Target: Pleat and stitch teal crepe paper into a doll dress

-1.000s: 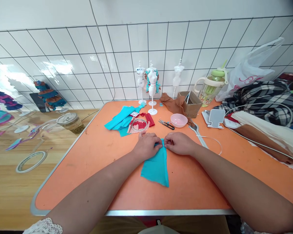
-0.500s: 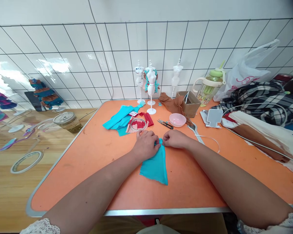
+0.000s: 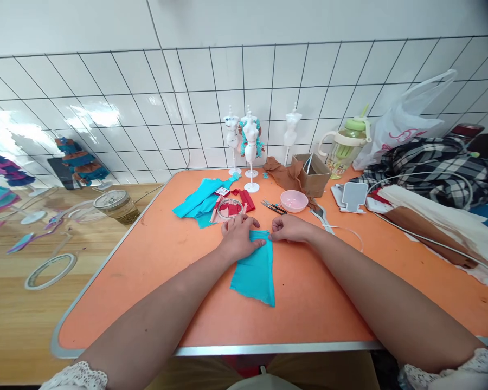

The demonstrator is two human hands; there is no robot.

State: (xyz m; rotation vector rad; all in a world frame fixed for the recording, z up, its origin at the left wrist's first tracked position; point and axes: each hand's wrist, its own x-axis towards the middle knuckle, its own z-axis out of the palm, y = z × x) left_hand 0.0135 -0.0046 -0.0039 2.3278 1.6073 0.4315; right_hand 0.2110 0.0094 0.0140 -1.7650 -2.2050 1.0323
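Observation:
A turquoise piece of cloth (image 3: 255, 273) lies flat on the orange table, narrow at the top and wider toward me. My left hand (image 3: 239, 237) rests on its upper left edge, the thumb stretched across the fabric and the fingers apart from it beyond the top edge. At the top right corner, my right hand (image 3: 290, 228) pinches the cloth between thumb and fingertips. Small black-handled thread snips (image 3: 274, 207) lie just behind my right hand. Past my left hand are a ring-shaped roll of tape (image 3: 230, 209) and red fabric (image 3: 247, 199).
More turquoise fabric (image 3: 203, 197) lies behind to the left. White mannequins (image 3: 251, 142) stand along the tiled wall. A pink bowl (image 3: 294, 201), a cardboard box (image 3: 317, 177), a green-lidded bottle (image 3: 347, 146) and a phone stand (image 3: 353, 196) sit to the right. A glass jar (image 3: 120, 208) stands left.
My left hand's thumb and fingers have spread apart, uncovering the cloth's top edge. My right hand still pinches the top right corner. The camera view has tilted slightly.

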